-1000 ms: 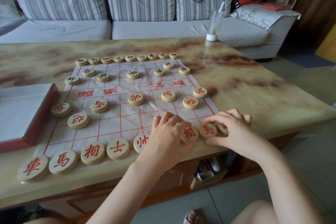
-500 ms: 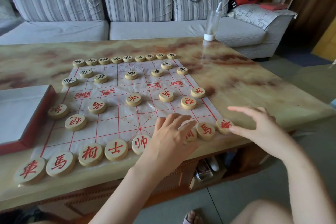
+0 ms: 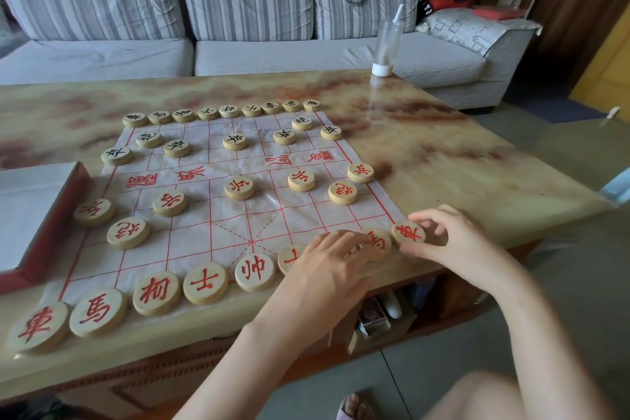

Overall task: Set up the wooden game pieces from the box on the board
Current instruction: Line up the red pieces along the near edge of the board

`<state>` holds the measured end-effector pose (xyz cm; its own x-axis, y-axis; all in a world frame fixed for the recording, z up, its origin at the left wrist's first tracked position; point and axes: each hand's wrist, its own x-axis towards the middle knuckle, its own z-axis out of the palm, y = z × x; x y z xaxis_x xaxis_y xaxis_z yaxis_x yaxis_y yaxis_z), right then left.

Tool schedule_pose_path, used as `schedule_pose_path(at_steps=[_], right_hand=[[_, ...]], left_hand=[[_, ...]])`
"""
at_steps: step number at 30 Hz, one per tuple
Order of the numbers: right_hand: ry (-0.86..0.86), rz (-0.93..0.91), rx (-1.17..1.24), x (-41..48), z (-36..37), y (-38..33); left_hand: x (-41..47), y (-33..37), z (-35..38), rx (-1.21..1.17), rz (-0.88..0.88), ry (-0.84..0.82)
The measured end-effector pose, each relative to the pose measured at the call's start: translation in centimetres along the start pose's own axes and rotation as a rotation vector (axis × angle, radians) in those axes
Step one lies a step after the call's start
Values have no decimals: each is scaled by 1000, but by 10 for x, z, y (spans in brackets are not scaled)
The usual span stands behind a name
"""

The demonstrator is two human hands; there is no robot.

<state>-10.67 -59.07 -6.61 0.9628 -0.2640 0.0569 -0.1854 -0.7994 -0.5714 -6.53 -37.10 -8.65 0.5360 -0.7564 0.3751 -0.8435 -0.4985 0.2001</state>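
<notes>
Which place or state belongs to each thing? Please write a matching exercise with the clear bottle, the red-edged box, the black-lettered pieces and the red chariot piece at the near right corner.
Things:
1. clear bottle
2. red-edged box
3. black-lettered pieces
4. near-right red chariot piece

Places or states:
a. on the far side of the xiangqi board
b. pinched by the right hand
c. standing at the far edge of the table
d. left of the board

Pairs: 1-c; 2-d; 3-a; 4-b
</notes>
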Motion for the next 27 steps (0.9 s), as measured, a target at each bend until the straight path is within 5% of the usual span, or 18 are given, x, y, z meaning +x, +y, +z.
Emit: schedule_pose_path(at_steps=[8,27], right_hand=[[-135,-85,69,-9,-7,-4],[-17,-52,36,-4,-1,-2]], left_hand=[[0,0,2,-9,12,33],[-10,-14,-15,-46,-144,115]])
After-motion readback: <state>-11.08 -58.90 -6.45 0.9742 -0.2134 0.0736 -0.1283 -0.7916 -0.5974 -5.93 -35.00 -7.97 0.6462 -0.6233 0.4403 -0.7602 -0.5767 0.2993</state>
